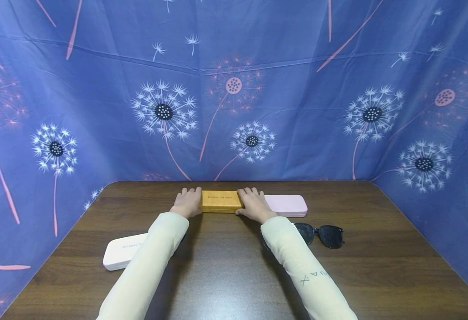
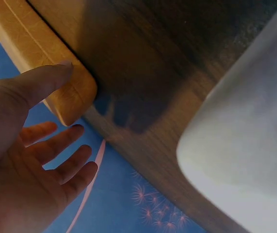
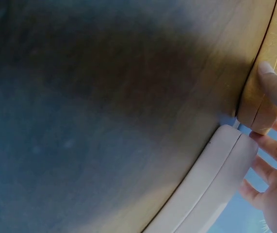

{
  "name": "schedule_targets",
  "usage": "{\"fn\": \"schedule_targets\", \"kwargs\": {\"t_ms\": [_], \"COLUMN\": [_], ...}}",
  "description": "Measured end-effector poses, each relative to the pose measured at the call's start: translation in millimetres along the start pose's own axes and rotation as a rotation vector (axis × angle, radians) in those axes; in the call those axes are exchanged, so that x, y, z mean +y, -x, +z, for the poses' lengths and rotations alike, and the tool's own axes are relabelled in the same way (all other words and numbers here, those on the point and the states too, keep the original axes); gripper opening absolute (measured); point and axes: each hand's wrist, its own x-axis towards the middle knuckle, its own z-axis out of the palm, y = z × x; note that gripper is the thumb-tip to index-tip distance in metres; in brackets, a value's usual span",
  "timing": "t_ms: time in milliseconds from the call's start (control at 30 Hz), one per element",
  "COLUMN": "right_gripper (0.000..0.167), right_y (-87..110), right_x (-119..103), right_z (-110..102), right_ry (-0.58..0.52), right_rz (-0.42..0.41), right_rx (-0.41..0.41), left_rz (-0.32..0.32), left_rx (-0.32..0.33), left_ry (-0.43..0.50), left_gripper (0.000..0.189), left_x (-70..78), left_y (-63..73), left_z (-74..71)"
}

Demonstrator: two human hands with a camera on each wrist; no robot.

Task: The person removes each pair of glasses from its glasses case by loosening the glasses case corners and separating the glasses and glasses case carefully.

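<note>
A mustard-yellow glasses case (image 1: 220,201) with small lettering on its lid lies closed near the table's far edge. My left hand (image 1: 188,202) holds its left end. In the left wrist view the thumb (image 2: 51,80) lies along the case's front side, the other fingers spread beyond its end. At the opposite end my right hand (image 1: 255,204) grips the case, its thumb (image 3: 274,85) on the front side. Close beside that right end lies a pale pink glasses case (image 1: 287,205), near the right fingers; its left part is hidden by the hand in the head view.
Dark sunglasses (image 1: 330,236) lie right of the right forearm, partly hidden by the sleeve. A white glasses case (image 1: 124,251) with lettering sits at the left, partly behind the left sleeve. A blue dandelion-print cloth (image 1: 298,89) hangs behind the wooden table (image 1: 386,258).
</note>
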Motion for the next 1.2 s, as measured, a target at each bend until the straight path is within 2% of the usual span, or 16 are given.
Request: {"fn": "schedule_targets", "kwargs": {"t_ms": [100,567,800,1033,1200], "right_gripper": [0.065,0.066,0.064,0.064,0.064], "right_y": [0.0,1.2,2.8,5.8,8.9], "right_x": [-0.2,-1.2,-0.9,1.8,3.6], "right_z": [-0.3,1.4,1.2,-2.0,-5.2], "right_ry": [-0.002,0.007,0.007,0.003,0.001], "right_rz": [0.0,-0.019,-0.038,-0.053,-0.07], "right_rx": [-0.006,0.034,0.06,0.071,0.078], "left_rz": [-0.012,-0.027,-0.016,-0.013,0.006], "left_rx": [-0.017,0.023,0.029,0.006,0.021], "left_ry": [-0.004,0.025,0.014,0.016,0.02], "left_gripper": [0.065,0.053,0.057,0.065,0.069], "left_x": [0.7,2.3,1.7,4.1,4.7], "left_y": [-0.9,-4.1,-3.3,-1.7,2.9], "left_z": [3.2,8.3,8.5,6.0,4.6]}}
